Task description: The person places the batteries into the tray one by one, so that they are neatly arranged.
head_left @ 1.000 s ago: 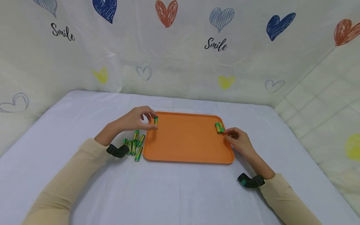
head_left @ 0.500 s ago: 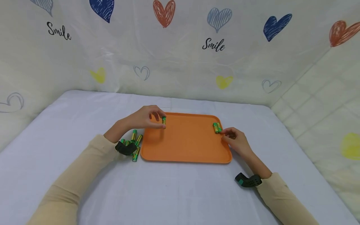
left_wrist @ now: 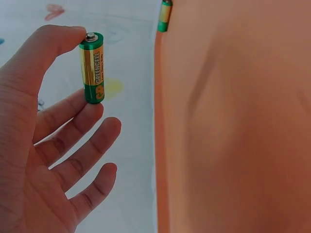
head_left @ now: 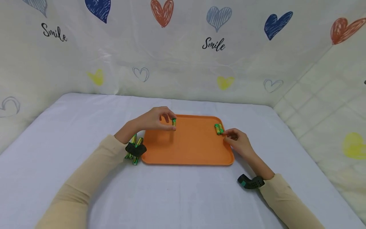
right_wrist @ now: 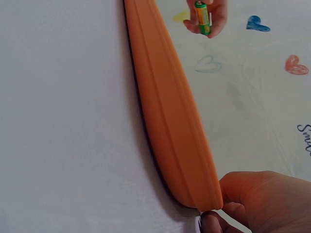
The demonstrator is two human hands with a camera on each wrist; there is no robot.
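My left hand (head_left: pixel 160 118) pinches a green and gold battery (left_wrist: pixel 92 68) endwise between thumb and fingertips, upright above the left half of the orange tray (head_left: pixel 197 149). Its other fingers spread loosely below the thumb in the left wrist view. At the tray's right edge, my right hand (head_left: pixel 239 141) grips the rim, thumb on the outer side and forefinger over the top. That forefinger's tip is close to a pair of matching batteries (head_left: pixel 219 129) lying side by side on the tray.
Several more batteries (head_left: pixel 135 160) lie on the white cloth (head_left: pixel 171 197) just left of the tray, partly hidden by the left wrist's black camera (head_left: pixel 135 149). Behind the table hangs a white sheet (head_left: pixel 177 76) printed with hearts.
My left hand has carried the battery rightward, from the tray's left edge to farther over the tray. The right hand stays at the right rim, and the view has shifted slightly.
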